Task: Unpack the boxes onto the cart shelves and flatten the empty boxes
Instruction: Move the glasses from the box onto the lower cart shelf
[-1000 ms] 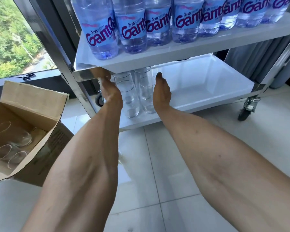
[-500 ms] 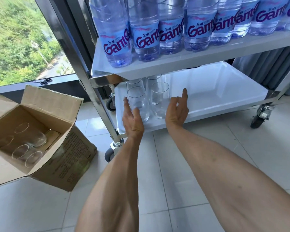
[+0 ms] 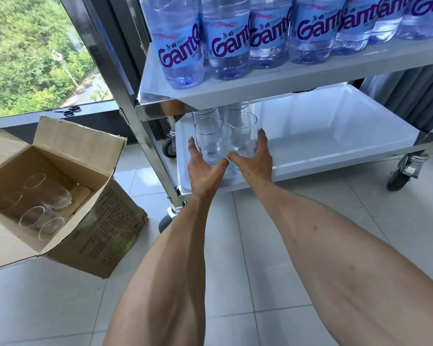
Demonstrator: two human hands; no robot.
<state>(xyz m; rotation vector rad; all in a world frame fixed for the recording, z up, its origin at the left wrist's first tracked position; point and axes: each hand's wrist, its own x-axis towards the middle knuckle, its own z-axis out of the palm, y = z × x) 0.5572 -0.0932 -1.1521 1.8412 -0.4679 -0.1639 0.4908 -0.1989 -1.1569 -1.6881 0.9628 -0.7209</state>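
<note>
My left hand [image 3: 205, 171] and right hand [image 3: 254, 161] are spread wide in the middle of the frame, holding nothing. Just past them, clear glasses [image 3: 225, 136] stand on the cart's bottom shelf [image 3: 335, 136]. At lower left, the open box [image 3: 60, 196] has more glasses [image 3: 43, 211] lying inside.
</note>
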